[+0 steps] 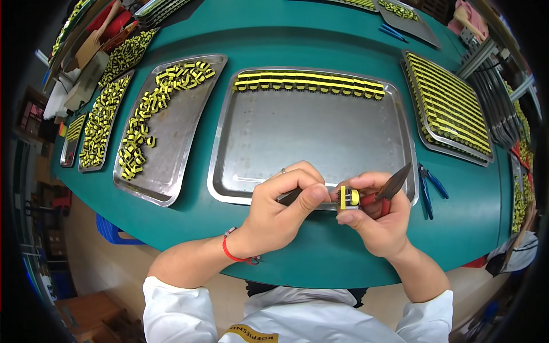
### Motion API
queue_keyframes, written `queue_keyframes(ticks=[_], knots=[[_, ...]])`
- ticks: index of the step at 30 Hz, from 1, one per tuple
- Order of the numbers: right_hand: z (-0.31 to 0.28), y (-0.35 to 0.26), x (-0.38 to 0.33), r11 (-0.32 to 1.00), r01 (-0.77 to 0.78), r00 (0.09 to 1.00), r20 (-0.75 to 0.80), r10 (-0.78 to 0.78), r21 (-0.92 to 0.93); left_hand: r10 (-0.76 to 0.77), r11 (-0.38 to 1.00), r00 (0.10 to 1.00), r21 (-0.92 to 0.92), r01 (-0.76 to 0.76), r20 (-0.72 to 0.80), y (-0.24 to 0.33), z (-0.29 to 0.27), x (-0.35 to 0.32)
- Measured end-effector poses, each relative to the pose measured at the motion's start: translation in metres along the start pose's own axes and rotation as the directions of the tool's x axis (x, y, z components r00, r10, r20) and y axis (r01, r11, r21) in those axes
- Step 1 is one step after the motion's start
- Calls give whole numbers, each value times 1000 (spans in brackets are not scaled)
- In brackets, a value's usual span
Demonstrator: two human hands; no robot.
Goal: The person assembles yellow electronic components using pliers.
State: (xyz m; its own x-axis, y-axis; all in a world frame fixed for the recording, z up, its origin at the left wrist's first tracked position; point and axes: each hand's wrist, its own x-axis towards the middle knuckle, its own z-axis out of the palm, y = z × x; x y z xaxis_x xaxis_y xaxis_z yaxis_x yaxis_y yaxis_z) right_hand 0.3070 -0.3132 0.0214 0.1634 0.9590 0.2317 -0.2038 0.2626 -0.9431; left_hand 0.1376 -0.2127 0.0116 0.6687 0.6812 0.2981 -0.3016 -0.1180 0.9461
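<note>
Between the fingertips of my right hand (380,220) is a small yellow-and-black transformer (350,198) with metal pins facing left. The same hand also keeps red-handled pliers (397,182) in its palm, their dark pointed jaws angled up and to the right. My left hand (286,203) is closed beside the transformer, thumb and forefinger pinched together close to its pins. A thin dark object (290,198) shows under those fingers; most of it is hidden, so its kind is unclear. Both hands are over the near edge of a metal tray (251,154).
Rows of transformers (309,83) line the tray's far side. At left, another tray (171,154) holds loose transformers (143,126). A stack of filled trays (452,106) stands at right, with blue-handled cutters (426,194) nearby. More blue-handled cutters (393,33) lie farther back on the green table (274,43).
</note>
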Motion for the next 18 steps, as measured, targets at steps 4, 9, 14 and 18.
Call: queue_keyframes(ticks=[4,9,14,18], knots=[[-4,2,-2,980,73,997,23,-69,-188,138,982,990,128,-139,20,4,3,1],[3,5,-1,957,164,983,-36,-178,-241,71,994,994,83,-78,82,8,3,-2],[0,13,2,730,377,896,24,-444,-571,-54,999,985,11,53,162,5,7,-1],[7,5,4,517,489,854,266,-447,-702,18,970,993,241,-45,114,8,6,-4]])
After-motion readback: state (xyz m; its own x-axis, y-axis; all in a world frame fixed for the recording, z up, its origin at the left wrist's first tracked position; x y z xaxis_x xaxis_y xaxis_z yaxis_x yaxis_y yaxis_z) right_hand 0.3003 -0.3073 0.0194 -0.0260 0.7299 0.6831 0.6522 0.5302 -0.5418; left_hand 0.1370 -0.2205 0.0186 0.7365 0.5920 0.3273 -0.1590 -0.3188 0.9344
